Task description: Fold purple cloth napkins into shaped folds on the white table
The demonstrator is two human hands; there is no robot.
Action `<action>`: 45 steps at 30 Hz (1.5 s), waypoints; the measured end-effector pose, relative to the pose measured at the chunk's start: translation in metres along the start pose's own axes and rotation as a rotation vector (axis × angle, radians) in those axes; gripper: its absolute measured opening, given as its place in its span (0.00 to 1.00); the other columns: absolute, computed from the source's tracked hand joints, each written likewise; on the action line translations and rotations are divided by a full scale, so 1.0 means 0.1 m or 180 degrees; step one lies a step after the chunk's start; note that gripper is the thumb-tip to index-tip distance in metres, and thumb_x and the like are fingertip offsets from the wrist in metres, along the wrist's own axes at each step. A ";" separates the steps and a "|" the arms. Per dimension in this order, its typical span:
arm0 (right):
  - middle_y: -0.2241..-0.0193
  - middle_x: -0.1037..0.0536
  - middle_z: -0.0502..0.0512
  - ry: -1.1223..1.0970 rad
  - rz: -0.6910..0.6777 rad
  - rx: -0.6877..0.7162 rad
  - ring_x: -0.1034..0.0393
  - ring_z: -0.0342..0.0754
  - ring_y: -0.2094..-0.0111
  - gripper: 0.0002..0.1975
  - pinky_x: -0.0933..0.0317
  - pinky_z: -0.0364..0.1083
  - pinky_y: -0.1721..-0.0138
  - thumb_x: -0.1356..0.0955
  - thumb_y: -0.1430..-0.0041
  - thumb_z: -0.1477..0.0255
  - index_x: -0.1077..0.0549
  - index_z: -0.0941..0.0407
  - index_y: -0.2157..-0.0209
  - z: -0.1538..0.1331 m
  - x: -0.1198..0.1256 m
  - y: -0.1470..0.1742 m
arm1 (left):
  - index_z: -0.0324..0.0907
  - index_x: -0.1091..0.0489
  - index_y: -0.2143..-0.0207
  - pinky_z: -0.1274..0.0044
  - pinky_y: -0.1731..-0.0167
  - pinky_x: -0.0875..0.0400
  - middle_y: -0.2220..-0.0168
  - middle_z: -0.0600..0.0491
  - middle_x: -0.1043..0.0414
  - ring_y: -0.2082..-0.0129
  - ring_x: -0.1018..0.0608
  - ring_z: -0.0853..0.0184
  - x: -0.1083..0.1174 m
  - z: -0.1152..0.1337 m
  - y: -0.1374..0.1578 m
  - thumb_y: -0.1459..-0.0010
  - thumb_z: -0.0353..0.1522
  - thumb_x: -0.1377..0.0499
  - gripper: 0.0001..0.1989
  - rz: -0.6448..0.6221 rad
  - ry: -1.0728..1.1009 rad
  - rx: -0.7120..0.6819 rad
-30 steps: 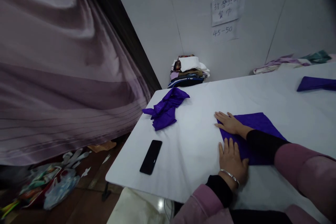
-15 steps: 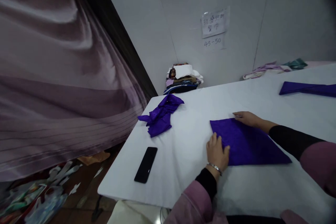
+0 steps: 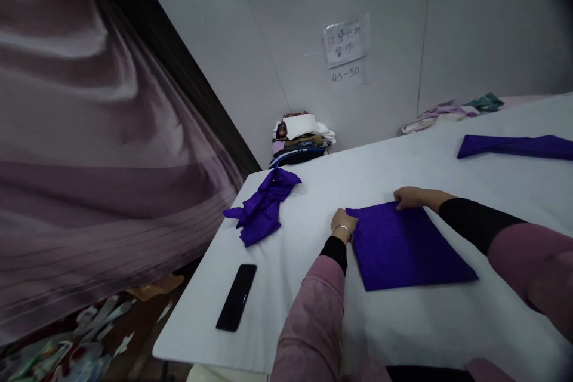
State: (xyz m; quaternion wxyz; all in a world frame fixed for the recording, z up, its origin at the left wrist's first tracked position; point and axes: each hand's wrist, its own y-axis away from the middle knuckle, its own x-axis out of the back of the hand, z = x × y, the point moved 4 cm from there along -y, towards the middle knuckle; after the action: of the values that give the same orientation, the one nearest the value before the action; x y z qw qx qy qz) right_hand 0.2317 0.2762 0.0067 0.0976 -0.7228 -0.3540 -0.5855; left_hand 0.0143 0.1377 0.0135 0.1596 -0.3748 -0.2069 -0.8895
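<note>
A purple cloth napkin (image 3: 405, 250) lies flat in a folded, four-sided shape on the white-covered table. My left hand (image 3: 344, 222), with a silver bracelet at the wrist, is closed on its far left corner. Along the far edge, my right hand (image 3: 406, 197) pinches the cloth, its fingertips partly hidden. A second purple cloth (image 3: 264, 206) lies crumpled to the left of my left hand. Another purple cloth (image 3: 514, 147), folded into a long strip, rests farther back on the right.
A black phone (image 3: 236, 298) lies near the left edge of the table (image 3: 188, 316). Behind the table stands a stack of folded cloths (image 3: 302, 137) against the wall. More fabric (image 3: 447, 113) lies at the back right. A pink curtain (image 3: 111, 191) hangs on the left.
My left hand has moved from the napkin's left side up to its far left corner and closed there. My right hand now pinches the far edge. The view has shifted slightly.
</note>
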 end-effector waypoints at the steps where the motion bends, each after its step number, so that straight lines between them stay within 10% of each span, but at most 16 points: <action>1: 0.70 0.22 0.57 -0.0028 -0.0041 0.0002 0.28 0.53 0.68 0.09 0.38 0.48 0.69 0.31 0.60 0.70 0.25 0.56 0.72 -0.01 0.01 0.01 | 0.37 0.29 0.61 0.70 0.63 0.30 0.62 0.41 0.24 0.60 0.23 0.55 -0.02 -0.01 -0.03 0.59 0.29 0.35 0.18 -0.0053 0.0062 0.0029; 11: 0.68 0.22 0.53 -0.0340 0.0332 0.0196 0.29 0.50 0.67 0.11 0.38 0.46 0.67 0.34 0.57 0.70 0.26 0.55 0.67 -0.10 0.46 0.31 | 0.39 0.32 0.76 0.77 0.70 0.29 0.77 0.55 0.28 0.74 0.25 0.69 0.31 0.37 0.03 0.55 0.25 0.39 0.04 -0.0248 0.1266 -0.0488; 16: 0.69 0.22 0.51 -0.0249 0.1797 0.0523 0.29 0.48 0.67 0.10 0.37 0.46 0.65 0.36 0.47 0.67 0.26 0.53 0.64 -0.42 1.37 0.95 | 0.41 0.32 0.73 0.75 0.62 0.30 0.74 0.59 0.28 0.70 0.25 0.70 1.06 0.86 0.27 0.54 0.26 0.39 0.05 0.0090 0.1707 -0.1322; 19: 0.66 0.23 0.53 0.0217 0.2658 0.0959 0.30 0.49 0.63 0.11 0.37 0.46 0.64 0.38 0.42 0.67 0.27 0.54 0.63 -0.73 1.58 1.55 | 0.42 0.32 0.73 0.71 0.54 0.32 0.69 0.56 0.26 0.61 0.25 0.66 1.41 0.97 0.68 0.53 0.25 0.40 0.05 0.0518 0.1634 -0.2698; 23: 0.64 0.23 0.58 0.0703 0.2754 0.1505 0.30 0.50 0.62 0.13 0.37 0.48 0.61 0.41 0.38 0.72 0.25 0.56 0.64 -0.92 1.01 1.95 | 0.44 0.32 0.73 0.67 0.48 0.37 0.63 0.54 0.24 0.53 0.27 0.64 1.21 0.60 1.06 0.54 0.19 0.44 0.11 0.0656 0.0738 -0.3326; 31: 0.60 0.24 0.59 -0.0042 0.1292 0.1332 0.30 0.53 0.59 0.17 0.35 0.54 0.58 0.43 0.43 0.74 0.24 0.53 0.61 -0.70 -0.68 1.83 | 0.45 0.27 0.68 0.68 0.45 0.38 0.54 0.55 0.26 0.49 0.29 0.65 0.16 -0.55 1.12 0.62 0.13 0.51 0.25 -0.0171 -0.0255 -0.2115; 45: 0.52 0.26 0.55 -0.0890 0.1645 0.0274 0.32 0.57 0.51 0.16 0.36 0.57 0.50 0.41 0.43 0.62 0.25 0.51 0.61 -0.38 -0.81 1.96 | 0.44 0.26 0.76 0.71 0.58 0.37 0.68 0.53 0.28 0.61 0.29 0.64 0.19 -0.67 1.41 0.49 0.37 0.36 0.07 0.0882 -0.0558 -0.1036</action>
State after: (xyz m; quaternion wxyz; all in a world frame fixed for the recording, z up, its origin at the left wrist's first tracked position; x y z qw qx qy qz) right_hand 0.3197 0.0801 -0.0025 0.2243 -0.8578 -0.1928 -0.4204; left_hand 0.0230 -0.0189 0.0196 0.1992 -0.4962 -0.0203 -0.8448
